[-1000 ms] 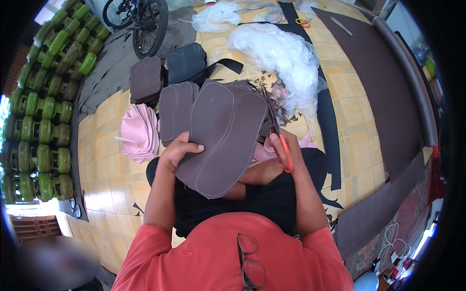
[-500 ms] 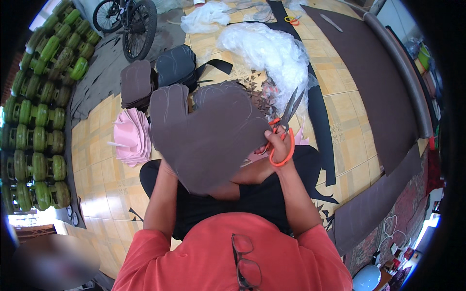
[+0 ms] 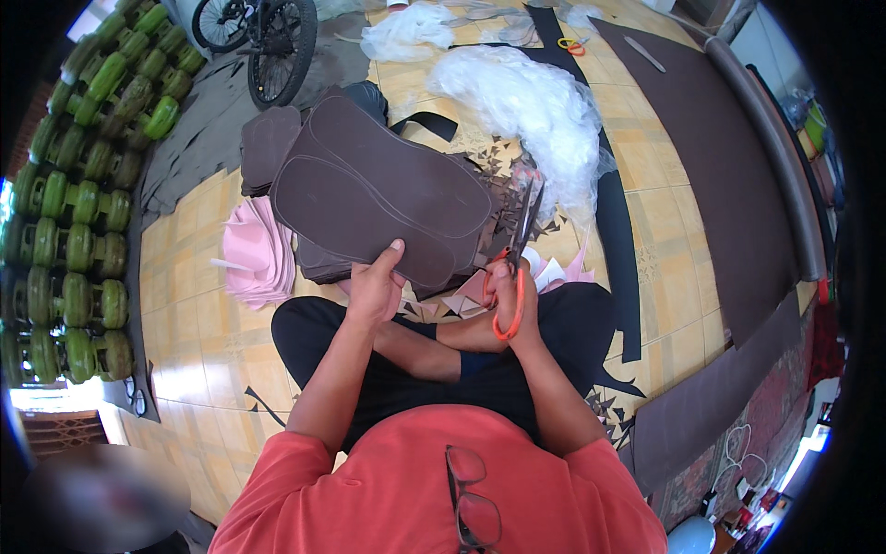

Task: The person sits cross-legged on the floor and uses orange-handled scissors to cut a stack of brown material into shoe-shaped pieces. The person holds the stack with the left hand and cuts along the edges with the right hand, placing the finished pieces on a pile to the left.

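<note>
While my L hand (image 3: 376, 291) pinches the big brown piece (image 3: 369, 189) near its bottom edge, only the thumb shows on top; the other fingers go under & are mostly hidden, so can't tell exactly how they're spread. Piece is held tilted in front of my crossed legs, pale curvy lines drawn on it; can't tell if it's 1 layer or more. R hand (image 3: 513, 297) is closed round the orange handles of the scissors (image 3: 523, 226), just right of the piece, blades pointing up & away; they look a bit apart, but hard to be sure vs. the dark scraps (image 3: 503, 198) behind. Can't make out which fingers sit in which loop.

Piece blocks most of the dark blue stack (image 3: 371, 97), only a corner visible, & pt. of the brown stack (image 3: 268, 138). Lower pile (image 3: 318, 266) shows just its layered L edge, rest covered; can't tell if piece touches it. Pink stack (image 3: 254, 251) sits to the L, R side partly hidden. Clear plastic (image 3: 526, 115) is crumpled beyond the scraps, details washed out. Bike (image 3: 281, 55) is cut off at top; green gas bottles (image 3: 78, 240) run into the dark L rim. Lower-L corner's blurred, unreadable.
</note>
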{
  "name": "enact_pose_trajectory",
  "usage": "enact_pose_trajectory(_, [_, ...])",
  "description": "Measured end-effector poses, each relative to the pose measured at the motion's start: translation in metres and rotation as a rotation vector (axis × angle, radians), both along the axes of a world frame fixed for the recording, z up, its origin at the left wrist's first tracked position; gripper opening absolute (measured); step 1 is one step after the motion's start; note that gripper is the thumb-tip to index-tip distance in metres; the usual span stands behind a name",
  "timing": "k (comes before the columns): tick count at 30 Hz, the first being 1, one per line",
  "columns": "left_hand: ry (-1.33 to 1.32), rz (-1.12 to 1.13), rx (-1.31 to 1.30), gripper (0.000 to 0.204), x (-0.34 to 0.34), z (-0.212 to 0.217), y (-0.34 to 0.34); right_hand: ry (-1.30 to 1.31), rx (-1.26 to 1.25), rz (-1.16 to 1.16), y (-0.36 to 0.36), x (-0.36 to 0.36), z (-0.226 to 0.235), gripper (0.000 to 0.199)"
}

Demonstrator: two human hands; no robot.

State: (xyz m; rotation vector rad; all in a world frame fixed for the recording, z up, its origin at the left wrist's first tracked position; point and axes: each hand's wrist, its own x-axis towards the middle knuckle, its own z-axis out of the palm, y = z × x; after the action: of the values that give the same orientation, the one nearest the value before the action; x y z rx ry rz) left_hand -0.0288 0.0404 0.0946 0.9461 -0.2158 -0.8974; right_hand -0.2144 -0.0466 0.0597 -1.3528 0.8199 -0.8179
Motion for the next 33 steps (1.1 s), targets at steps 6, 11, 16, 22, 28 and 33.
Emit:
enact_pose_trajectory(6, [0.003, -0.025, -0.027, 0.036, 0.003, 0.001, 0.006, 0.233, -0.242, 0.025, -0.008, 0.002, -0.017, 0.049])
enact_pose_trajectory(11, [0.002, -0.040, -0.025, 0.039, 0.003, -0.001, 0.008, 0.289, -0.390, -0.013, -0.007, 0.010, 0.001, 0.054])
enact_pose_trajectory(16, [0.015, -0.065, -0.032, 0.039, -0.001, 0.004, 0.006, 0.293, -0.402, -0.020, -0.007, 0.011, 0.011, 0.055])
enact_pose_trajectory(22, [0.011, -0.049, 0.019, 0.039, 0.006, 0.000, 0.006, 0.268, -0.267, 0.086, -0.007, 0.006, 0.002, 0.041])
enact_pose_trajectory(28, [-0.098, -0.031, 0.118, 0.043, 0.035, 0.002, 0.014, 0.214, -0.250, 0.074, -0.013, -0.003, -0.011, 0.054])
enact_pose_trajectory(33, [-0.149, -0.157, 0.383, 0.051, 0.037, 0.014, 0.030, 0.231, -0.261, 0.025, -0.025, -0.001, -0.009, 0.035])
